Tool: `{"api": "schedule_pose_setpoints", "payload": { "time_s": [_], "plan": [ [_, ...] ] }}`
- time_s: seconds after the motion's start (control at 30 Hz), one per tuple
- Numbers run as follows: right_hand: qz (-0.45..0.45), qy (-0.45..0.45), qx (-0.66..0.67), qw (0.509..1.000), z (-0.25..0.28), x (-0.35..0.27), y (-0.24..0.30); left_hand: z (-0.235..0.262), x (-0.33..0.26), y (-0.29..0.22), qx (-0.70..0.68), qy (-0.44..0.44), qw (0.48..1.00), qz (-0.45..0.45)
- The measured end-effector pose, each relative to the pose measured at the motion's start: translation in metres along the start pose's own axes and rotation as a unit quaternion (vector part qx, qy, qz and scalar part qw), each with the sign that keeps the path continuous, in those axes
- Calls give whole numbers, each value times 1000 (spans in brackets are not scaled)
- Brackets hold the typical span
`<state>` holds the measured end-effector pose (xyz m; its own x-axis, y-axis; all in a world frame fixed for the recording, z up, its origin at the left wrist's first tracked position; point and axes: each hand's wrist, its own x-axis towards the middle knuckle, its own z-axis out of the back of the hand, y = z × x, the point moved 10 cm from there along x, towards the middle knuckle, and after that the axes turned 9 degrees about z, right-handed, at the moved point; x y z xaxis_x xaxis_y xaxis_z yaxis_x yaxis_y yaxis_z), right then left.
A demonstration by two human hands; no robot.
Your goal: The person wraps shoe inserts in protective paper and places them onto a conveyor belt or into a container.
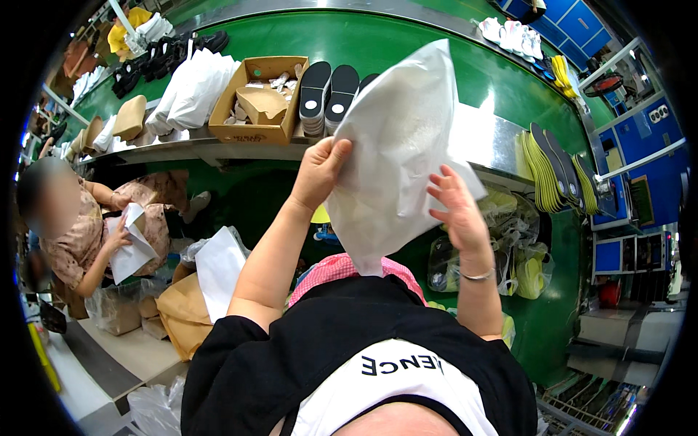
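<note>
A large sheet of thin white paper, possibly several layers, stands up in front of me, creased, with one corner pointing upward. My left hand pinches its left edge between thumb and fingers. Beside the paper's right side is my right hand, fingers spread and holding nothing. Whether its fingertips touch the paper I cannot tell. The paper hides part of the bench behind it and the right end of a row of black insoles.
Along the bench stand an open cardboard box with paper scraps, white wrapped bundles and yellow-edged insoles. At left, a co-worker handles white paper. Plastic bags lie low at right. White sheets and brown paper lie left of me.
</note>
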<state>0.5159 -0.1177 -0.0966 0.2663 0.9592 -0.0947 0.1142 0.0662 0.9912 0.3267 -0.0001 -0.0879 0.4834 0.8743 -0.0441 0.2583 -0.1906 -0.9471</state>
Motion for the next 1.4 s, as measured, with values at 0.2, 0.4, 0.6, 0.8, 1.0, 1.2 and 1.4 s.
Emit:
{"api": "schedule_pose_setpoints", "payload": {
  "time_s": [0.2, 0.4, 0.6, 0.8, 1.0, 1.2, 1.4],
  "plan": [
    [35, 141, 306, 941, -54, 16, -9, -41, -11, 22, -152, 108, 980, 75],
    [20, 251, 390, 886, -63, 12, -18, -69, -18, 46, -340, 187, 900, 199],
    [-6, 190, 384, 904, -55, 3, -15, -68, -11, 61, -306, 161, 914, 214],
    [63, 158, 360, 917, -33, 5, -10, -69, -16, 86, -263, 139, 919, 259],
    [55, 140, 416, 897, -33, 9, -18, -83, -27, 86, -348, 185, 870, 297],
    [21, 172, 442, 880, -48, -3, -16, -88, -24, 65, -312, 236, 893, 222],
    [60, 163, 387, 905, -45, -4, 0, -74, -22, 83, -287, 185, 904, 256]
  ]
}}
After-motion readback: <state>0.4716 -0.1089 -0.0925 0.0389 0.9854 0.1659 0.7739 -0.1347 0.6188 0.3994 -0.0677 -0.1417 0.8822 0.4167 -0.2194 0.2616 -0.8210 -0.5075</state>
